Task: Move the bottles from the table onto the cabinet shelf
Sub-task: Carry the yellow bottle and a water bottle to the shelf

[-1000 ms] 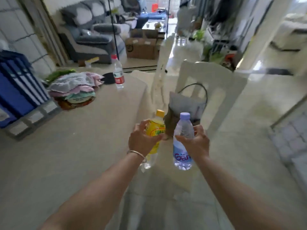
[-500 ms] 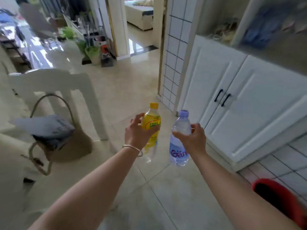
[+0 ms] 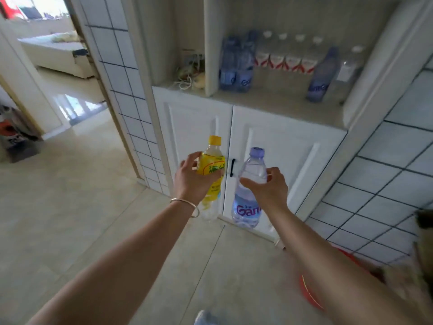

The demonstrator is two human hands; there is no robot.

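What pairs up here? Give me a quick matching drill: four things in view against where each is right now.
Things:
1. yellow bottle
2. purple-capped bottle
3. row of white-capped bottles
4. red basin

Places:
A. on the floor, lower right
B. in the left hand
C. at the back of the cabinet shelf
D. in the right hand

Pairs: 1-B, 2-D, 3-C, 4-A

The left hand (image 3: 191, 181) grips a yellow bottle (image 3: 212, 168) and the right hand (image 3: 269, 187) a clear bottle (image 3: 249, 191), both upright before the white cabinet doors (image 3: 276, 148). Above, the shelf (image 3: 281, 106) carries more bottles (image 3: 236, 64) along its back edge.
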